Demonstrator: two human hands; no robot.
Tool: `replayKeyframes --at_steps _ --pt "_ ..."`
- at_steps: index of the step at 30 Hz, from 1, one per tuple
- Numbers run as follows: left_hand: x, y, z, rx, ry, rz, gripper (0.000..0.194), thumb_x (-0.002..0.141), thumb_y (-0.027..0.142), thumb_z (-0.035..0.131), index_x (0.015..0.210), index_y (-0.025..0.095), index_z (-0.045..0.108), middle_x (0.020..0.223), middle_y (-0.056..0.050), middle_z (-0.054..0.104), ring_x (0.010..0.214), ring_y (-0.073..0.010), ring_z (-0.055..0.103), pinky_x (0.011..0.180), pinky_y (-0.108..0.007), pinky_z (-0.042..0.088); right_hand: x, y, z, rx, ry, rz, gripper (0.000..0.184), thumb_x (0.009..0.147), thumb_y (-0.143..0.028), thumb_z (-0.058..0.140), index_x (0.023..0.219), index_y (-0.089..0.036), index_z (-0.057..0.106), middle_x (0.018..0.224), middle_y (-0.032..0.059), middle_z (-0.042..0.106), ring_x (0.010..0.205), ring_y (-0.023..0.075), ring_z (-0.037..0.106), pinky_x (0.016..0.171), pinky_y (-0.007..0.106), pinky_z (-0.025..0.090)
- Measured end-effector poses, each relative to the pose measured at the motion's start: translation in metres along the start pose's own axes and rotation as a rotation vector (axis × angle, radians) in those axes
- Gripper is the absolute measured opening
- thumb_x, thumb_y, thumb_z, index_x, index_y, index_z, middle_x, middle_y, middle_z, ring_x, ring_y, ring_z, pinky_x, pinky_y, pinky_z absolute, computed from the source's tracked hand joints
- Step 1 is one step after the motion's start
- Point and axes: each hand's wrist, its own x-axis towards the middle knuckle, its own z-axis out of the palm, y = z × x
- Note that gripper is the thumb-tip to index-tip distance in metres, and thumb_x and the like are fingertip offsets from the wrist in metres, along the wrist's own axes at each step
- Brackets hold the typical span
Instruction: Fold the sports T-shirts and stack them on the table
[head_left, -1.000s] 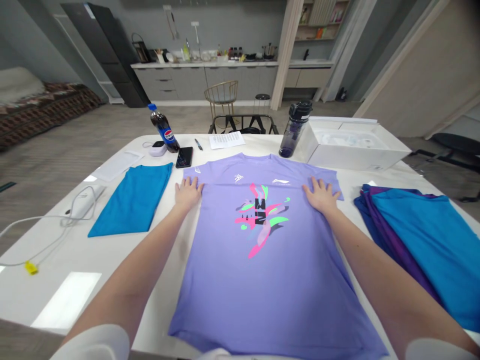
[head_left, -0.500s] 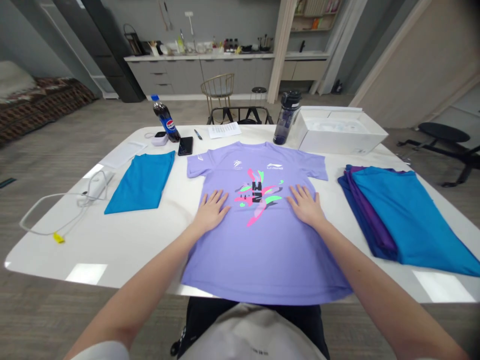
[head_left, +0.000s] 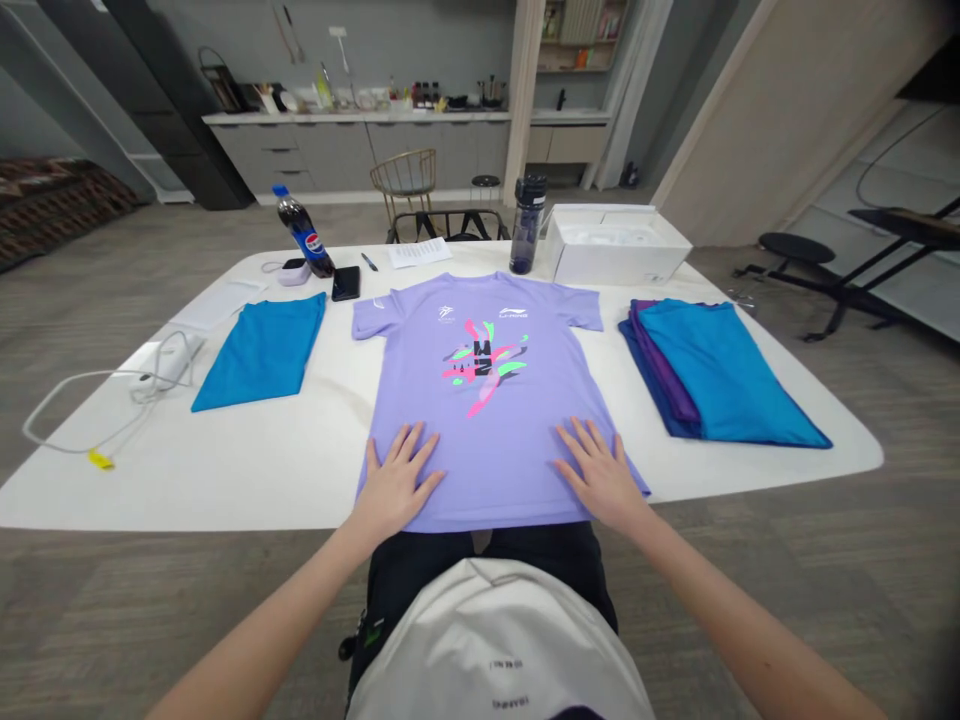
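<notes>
A light purple T-shirt (head_left: 487, 450) lies spread flat on the white table (head_left: 285, 480), collar away from me and printed side up. Its hem is by the near table edge. My left hand (head_left: 394, 485) rests flat on the lower left of the shirt, fingers spread. On the lower right, my right hand (head_left: 604, 475) lies palm down, fingers also apart. Neither hand grips the cloth. A folded blue garment (head_left: 262, 350) is left of the shirt. To the right sits a stack of folded garments (head_left: 735, 370), blue on top with purple and navy showing beneath.
Along the far side stand a cola bottle (head_left: 306, 235), a phone (head_left: 346, 283), a pen (head_left: 369, 262), a paper sheet (head_left: 417, 252), a dark water bottle (head_left: 527, 228) and a white box (head_left: 615, 245). A white cable (head_left: 67, 378) with a power strip (head_left: 169, 362) lies at left.
Both hands have slid toward me over the shirt, from the sleeves past the print to near the hem. The view has shifted, showing more of the near table edge. The shirt stays spread.
</notes>
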Motion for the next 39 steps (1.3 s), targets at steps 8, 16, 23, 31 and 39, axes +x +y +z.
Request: replayKeyframes --at_steps 8,16,23,31,39 --pt "-0.004 0.008 -0.003 -0.041 0.053 0.119 0.056 0.102 0.057 0.036 0.153 0.036 0.047 0.165 -0.005 0.037 0.153 -0.0302 0.034 0.126 -0.063 0.022 -0.024 0.015 -0.015 0.04 0.141 0.049 0.046 0.104 -0.052 0.041 0.134 -0.027 0.065 0.143 0.0119 0.062 0.131 0.0321 0.057 0.11 0.052 0.043" --pt "0.163 0.024 -0.032 -0.281 0.165 0.289 0.036 0.1 0.029 0.046 0.13 0.024 0.064 0.13 -0.009 0.068 0.119 -0.0247 0.064 0.105 -0.041 0.051 0.134 0.052 -0.045 0.151 0.174 0.136 0.031 0.103 -0.039 0.049 0.111 -0.02 0.072 0.114 0.0096 0.074 0.109 0.0234 0.067 0.095 0.032 0.048" --pt "0.34 0.042 -0.047 -0.387 0.114 0.247 0.034 0.095 0.021 0.048 0.121 0.018 0.07 0.115 -0.009 0.072 0.103 -0.0227 0.068 0.097 -0.035 0.053 0.278 0.126 -0.061 0.172 0.065 0.498 0.033 0.099 -0.042 0.052 0.118 -0.022 0.07 0.113 0.0105 0.075 0.107 0.028 0.069 0.087 0.035 0.05" --pt "0.52 0.076 -0.051 -0.333 0.107 0.208 0.032 0.097 0.023 0.049 0.121 0.018 0.069 0.116 -0.012 0.074 0.108 -0.0247 0.068 0.1 -0.036 0.05 0.365 0.188 -0.057 0.096 0.097 0.574 0.041 0.101 -0.034 0.046 0.138 -0.02 0.06 0.134 0.0191 0.061 0.114 0.0338 0.067 0.093 0.044 0.051" --pt "0.598 0.085 -0.038 -0.127 -0.127 0.08 0.034 0.098 0.031 0.051 0.13 0.02 0.058 0.121 -0.019 0.071 0.111 -0.0317 0.069 0.094 -0.04 0.05 0.39 0.215 -0.048 0.026 0.035 0.656 0.039 0.102 -0.039 0.046 0.131 -0.018 0.061 0.133 0.0208 0.056 0.109 0.0346 0.067 0.089 0.046 0.052"
